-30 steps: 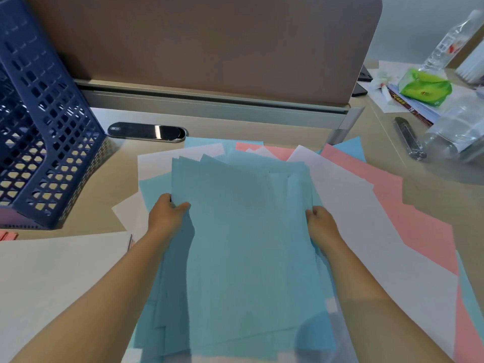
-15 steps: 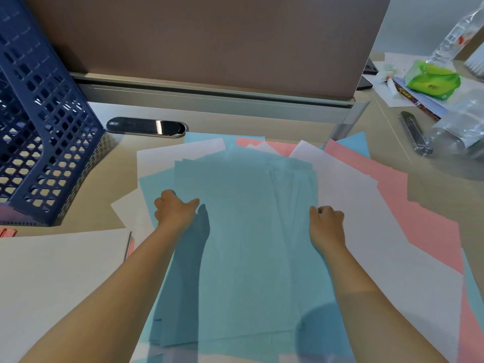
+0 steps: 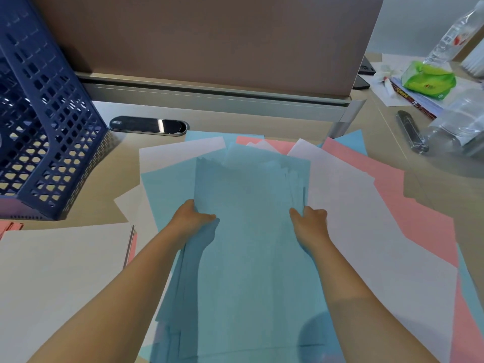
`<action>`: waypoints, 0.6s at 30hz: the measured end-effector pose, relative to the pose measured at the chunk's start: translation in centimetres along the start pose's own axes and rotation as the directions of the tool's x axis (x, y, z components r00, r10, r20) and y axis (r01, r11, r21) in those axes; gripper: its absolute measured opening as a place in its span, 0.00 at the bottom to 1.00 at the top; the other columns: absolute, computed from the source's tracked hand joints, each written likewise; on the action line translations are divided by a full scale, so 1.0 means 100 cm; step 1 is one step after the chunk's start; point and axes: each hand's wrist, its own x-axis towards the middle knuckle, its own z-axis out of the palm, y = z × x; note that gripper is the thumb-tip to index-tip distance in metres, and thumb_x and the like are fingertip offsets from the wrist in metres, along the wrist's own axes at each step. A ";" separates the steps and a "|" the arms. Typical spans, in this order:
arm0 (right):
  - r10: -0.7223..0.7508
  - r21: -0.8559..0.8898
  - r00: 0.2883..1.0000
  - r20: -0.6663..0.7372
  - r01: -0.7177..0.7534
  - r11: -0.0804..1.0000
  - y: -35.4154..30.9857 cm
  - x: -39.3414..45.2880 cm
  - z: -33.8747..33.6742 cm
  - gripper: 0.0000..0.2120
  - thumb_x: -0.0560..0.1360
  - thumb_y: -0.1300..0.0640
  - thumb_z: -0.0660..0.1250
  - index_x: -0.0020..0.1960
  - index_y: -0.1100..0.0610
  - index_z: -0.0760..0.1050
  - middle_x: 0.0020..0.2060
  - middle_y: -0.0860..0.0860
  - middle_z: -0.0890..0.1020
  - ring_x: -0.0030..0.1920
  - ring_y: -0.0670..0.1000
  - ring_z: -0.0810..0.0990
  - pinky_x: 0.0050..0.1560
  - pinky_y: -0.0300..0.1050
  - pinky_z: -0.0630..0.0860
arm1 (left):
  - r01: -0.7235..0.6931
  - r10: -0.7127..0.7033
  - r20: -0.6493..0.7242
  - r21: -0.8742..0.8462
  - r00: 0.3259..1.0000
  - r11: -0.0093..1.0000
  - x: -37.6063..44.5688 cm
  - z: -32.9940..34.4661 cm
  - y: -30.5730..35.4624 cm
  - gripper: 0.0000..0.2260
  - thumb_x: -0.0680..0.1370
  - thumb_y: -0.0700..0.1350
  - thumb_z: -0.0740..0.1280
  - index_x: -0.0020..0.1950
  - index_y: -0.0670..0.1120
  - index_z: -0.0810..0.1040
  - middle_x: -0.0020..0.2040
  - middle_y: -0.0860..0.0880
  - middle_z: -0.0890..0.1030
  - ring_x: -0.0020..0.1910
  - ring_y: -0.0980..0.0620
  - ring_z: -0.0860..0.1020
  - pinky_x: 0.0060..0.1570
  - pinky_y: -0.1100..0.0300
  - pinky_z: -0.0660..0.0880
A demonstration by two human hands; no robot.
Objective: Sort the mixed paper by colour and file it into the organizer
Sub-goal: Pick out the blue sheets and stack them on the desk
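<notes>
A stack of light blue sheets [image 3: 251, 205] is held up off the desk in front of me, its far edges roughly squared. My left hand [image 3: 192, 218] grips the stack's left edge, thumb on top. My right hand [image 3: 310, 221] grips the right edge the same way. Under the stack lie loose white sheets [image 3: 348, 205], pink sheets [image 3: 408, 205] and another blue sheet [image 3: 165, 189], spread over the desk. The dark blue mesh organizer [image 3: 44, 132] stands at the far left.
A white paper pile [image 3: 60, 279] lies at the near left with a pink edge beside it. A brown partition [image 3: 209, 40] closes off the back. A black cable cover [image 3: 148, 125] sits beyond the papers. Plastic bottles [image 3: 455, 127], a green packet [image 3: 429, 79] and a pen [image 3: 411, 132] crowd the right.
Both hands have drawn inward, pushing the fanned blue sheets into a narrower, tidier stack. The stack now stands lifted between the hands.
</notes>
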 end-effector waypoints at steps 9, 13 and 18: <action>0.064 0.351 0.988 -0.142 -0.010 0.936 -0.008 -0.004 0.001 0.13 0.72 0.56 0.59 0.29 0.48 0.67 0.34 0.51 0.71 0.35 0.54 0.69 0.35 0.42 0.66 | -0.005 0.015 -0.346 0.031 0.938 1.000 0.004 -0.024 -0.021 0.14 0.75 0.34 0.63 0.60 0.38 0.74 0.57 0.38 0.78 0.52 0.39 0.76 0.51 0.49 0.73; 0.121 0.378 0.984 -0.131 -0.064 0.923 -0.010 -0.001 -0.006 0.11 0.61 0.58 0.59 0.26 0.51 0.57 0.25 0.51 0.64 0.30 0.53 0.63 0.36 0.48 0.61 | 0.072 -0.034 -0.427 0.073 0.904 0.995 0.005 -0.030 -0.024 0.14 0.75 0.39 0.63 0.62 0.42 0.73 0.59 0.40 0.77 0.58 0.36 0.73 0.58 0.45 0.72; 0.131 0.444 0.991 -0.007 -0.115 0.888 -0.009 0.012 -0.004 0.13 0.69 0.62 0.66 0.29 0.56 0.66 0.28 0.54 0.71 0.31 0.53 0.70 0.40 0.48 0.66 | 0.065 -0.041 -0.409 0.045 0.912 0.997 0.011 -0.031 -0.017 0.14 0.74 0.39 0.64 0.60 0.43 0.74 0.58 0.39 0.77 0.57 0.36 0.74 0.59 0.45 0.72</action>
